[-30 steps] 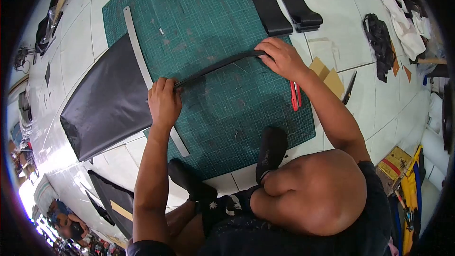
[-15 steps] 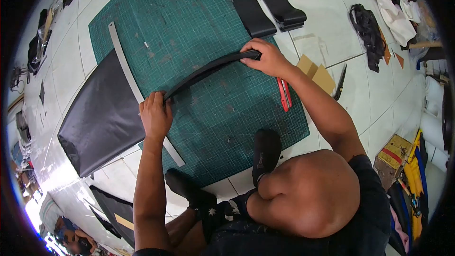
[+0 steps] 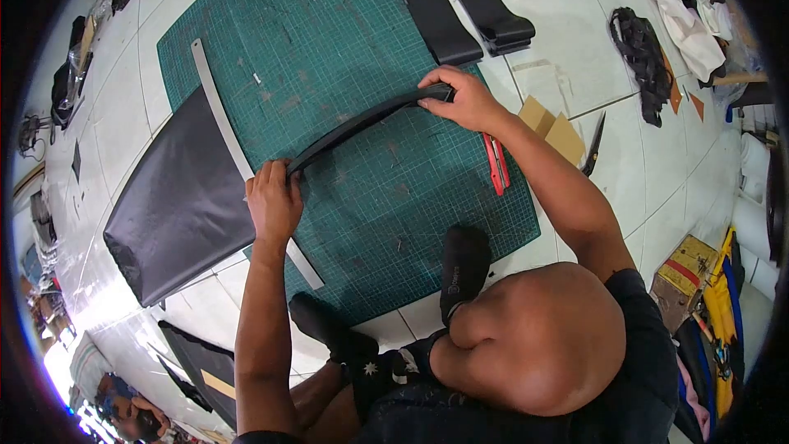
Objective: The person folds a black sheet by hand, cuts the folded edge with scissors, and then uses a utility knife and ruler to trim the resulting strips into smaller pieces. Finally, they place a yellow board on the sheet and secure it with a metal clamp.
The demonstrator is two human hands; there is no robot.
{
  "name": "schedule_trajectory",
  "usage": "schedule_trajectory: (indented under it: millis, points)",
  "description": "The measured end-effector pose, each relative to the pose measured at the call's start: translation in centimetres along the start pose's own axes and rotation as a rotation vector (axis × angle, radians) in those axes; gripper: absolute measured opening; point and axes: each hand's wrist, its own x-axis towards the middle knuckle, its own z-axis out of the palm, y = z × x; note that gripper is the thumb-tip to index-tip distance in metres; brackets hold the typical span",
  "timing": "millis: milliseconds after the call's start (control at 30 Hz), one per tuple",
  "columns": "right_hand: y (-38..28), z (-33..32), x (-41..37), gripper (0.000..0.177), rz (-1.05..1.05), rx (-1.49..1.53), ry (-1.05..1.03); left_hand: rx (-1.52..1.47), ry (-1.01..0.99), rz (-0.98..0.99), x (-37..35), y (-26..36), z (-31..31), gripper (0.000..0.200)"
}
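A long black strip of material point(image 3: 362, 122), stacked or folded along its length, stretches in a slight arch between my hands above the green cutting mat point(image 3: 329, 41). My left hand point(image 3: 274, 197) is closed on its near-left end, beside the metal ruler point(image 3: 215, 107). The far-right end is pinched between thumb and fingers of my right hand point(image 3: 464, 100). Under the ruler's left side lies a black sheet of material point(image 3: 177, 197), partly off the mat. A red utility knife point(image 3: 496, 166) rests at the mat's right edge, below my right wrist.
Two folded black strips point(image 3: 431, 20) point(image 3: 485, 4) lie at the mat's upper right. Scissors point(image 3: 595, 144) and brown cardboard point(image 3: 552, 131) are on the tiled floor to the right, with a black bundle point(image 3: 639, 66) farther off. My socked feet point(image 3: 464, 267) are at the mat's near edge.
The whole view has shifted very slightly. Both hands keep their hold on the black strip, which has barely moved.
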Motion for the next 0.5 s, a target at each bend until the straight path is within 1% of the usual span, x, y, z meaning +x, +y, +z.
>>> schedule_trajectory:
  millis: [100,200,300,400,500]
  points:
    - [0.54,0.0,0.06,0.027,-0.034,-0.025,-0.015,0.0,0.006,0.011,0.01,-0.06,0.02,0.021]
    - [-0.14,-0.36,-0.22,0.027,0.162,0.046,-0.127,0.013,-0.004,0.01,-0.06,-0.16,0.08,0.021]
    - [-0.25,-0.12,-0.34,0.026,0.075,0.107,-0.069,0.006,0.002,0.014,-0.1,-0.13,0.1,0.021]
    - [0.03,-0.3,-0.3,0.026,0.047,-0.056,-0.102,0.009,-0.002,0.007,-0.13,-0.06,0.1,0.022]
    - [-0.05,-0.35,-0.31,0.026,0.05,-0.061,-0.098,0.005,0.007,0.011,-0.2,-0.13,0.12,0.022]
